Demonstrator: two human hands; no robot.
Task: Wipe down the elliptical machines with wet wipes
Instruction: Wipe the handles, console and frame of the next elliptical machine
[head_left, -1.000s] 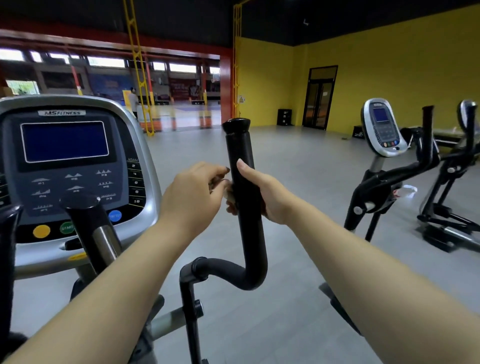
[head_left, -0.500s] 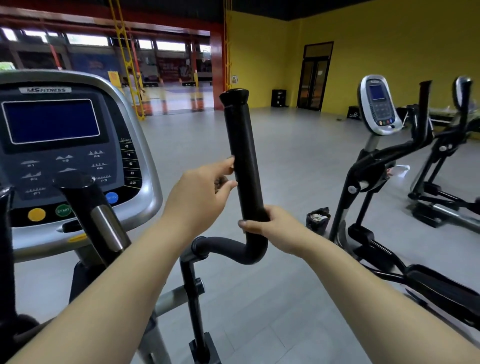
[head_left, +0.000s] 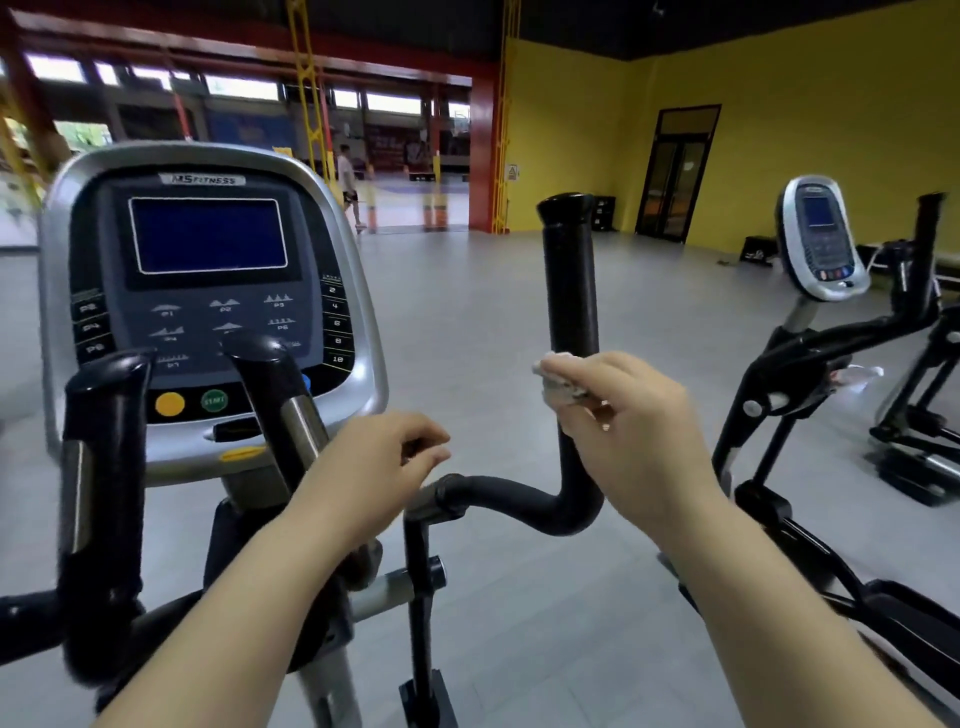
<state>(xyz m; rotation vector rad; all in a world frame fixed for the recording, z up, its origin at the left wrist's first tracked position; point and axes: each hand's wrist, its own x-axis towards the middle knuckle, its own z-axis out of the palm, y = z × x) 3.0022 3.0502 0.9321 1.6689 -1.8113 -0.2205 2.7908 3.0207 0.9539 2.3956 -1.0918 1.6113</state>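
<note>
The elliptical's silver console with a blue screen stands at the left. Its black right handlebar rises upright at the centre and bends left at the bottom. My right hand pinches a crumpled white wet wipe just in front of the bar's lower part. My left hand hovers left of the bar's bend, fingers loosely curled, holding nothing that I can see. Two short black inner grips stand in front of the console.
A second elliptical with its own console stands to the right, a third behind it at the far right edge. Grey floor stretches ahead to yellow walls and a dark door. A person walks in the far hall.
My right hand came off the bar's lower end and lifted up with the wipe. My left hand dropped away from the bar. The view shifted right and down.
</note>
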